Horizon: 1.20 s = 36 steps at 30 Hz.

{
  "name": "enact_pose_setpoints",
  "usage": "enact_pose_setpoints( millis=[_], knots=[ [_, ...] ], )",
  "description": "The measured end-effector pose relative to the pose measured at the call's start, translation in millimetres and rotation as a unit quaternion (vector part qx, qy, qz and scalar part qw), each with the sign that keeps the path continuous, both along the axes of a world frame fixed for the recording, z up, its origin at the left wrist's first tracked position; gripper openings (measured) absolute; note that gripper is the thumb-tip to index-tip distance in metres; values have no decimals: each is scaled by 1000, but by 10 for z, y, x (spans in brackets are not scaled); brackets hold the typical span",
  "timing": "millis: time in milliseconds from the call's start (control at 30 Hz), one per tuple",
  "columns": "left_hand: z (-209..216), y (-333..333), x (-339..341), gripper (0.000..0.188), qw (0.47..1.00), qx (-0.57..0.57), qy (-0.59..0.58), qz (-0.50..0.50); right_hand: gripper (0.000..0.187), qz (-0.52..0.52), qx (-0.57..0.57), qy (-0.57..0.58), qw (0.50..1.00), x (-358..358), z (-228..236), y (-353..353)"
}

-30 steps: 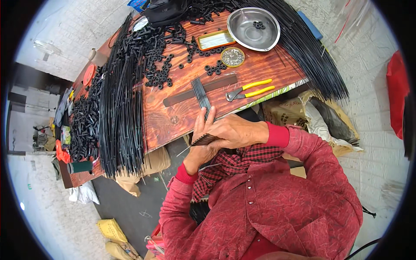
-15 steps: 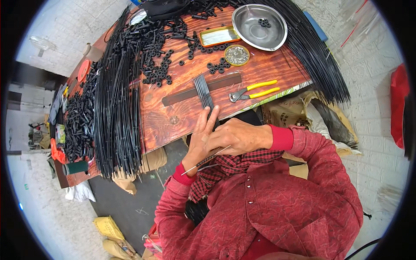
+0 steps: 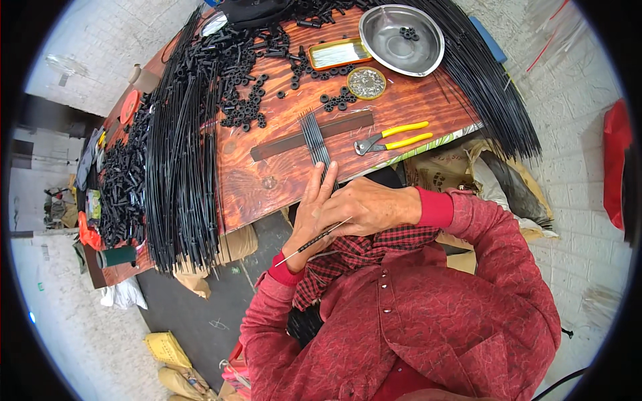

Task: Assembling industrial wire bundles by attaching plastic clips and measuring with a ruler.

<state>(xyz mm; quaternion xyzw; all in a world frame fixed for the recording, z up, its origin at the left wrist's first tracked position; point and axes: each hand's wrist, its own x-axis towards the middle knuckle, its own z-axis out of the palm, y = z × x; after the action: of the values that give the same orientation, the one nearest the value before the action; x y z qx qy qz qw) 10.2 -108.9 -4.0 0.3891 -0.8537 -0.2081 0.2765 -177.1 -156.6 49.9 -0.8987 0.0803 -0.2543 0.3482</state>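
Several thin black rods (image 3: 313, 137) lie side by side across a dark flat bar (image 3: 274, 148) on the table, their far tips slightly fanned. My left hand (image 3: 309, 208) rests on their near part, two fingers stretched out flat along them. Close against it, my right hand (image 3: 364, 206) is closed, fingers curled. A slim metal tool with a dark, ringed middle (image 3: 313, 242) sticks out from the right hand and slants over my left wrist. The rods' near ends are hidden under my hands. Yellow-handled pincers (image 3: 394, 138) lie to the right of the bar.
Bundles of long black rods hang over the table's left (image 3: 180, 167) and right edges (image 3: 498, 100). Black rings (image 3: 244, 110) and short tubes are scattered farther back. A steel bowl (image 3: 428, 63), a yellow tray (image 3: 340, 53) and a round dish of small metal pieces (image 3: 366, 83) stand behind.
The slim tool has tilted a little and shows more plainly above my left wrist. The rods' far tips are more spread. Both hands stay nearly in place.
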Motion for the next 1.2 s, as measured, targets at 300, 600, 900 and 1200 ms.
enact_pose_setpoints(
  millis=[300,600,900,1200],
  knots=[
    [-24,29,-5,42,1000,16,-12,1,29,6,15,-4,1000,-14,66,1],
    [-81,48,-47,43,999,17,-15,40,35,3,26,67,997,-201,79,-192],
    [89,105,-63,18,996,15,-76,41,18,-216,-1,109,970,-599,71,-1313],
    [86,88,-100,18,997,18,-71,33,16,-405,-192,195,872,-287,-348,-2625]
  ],
)
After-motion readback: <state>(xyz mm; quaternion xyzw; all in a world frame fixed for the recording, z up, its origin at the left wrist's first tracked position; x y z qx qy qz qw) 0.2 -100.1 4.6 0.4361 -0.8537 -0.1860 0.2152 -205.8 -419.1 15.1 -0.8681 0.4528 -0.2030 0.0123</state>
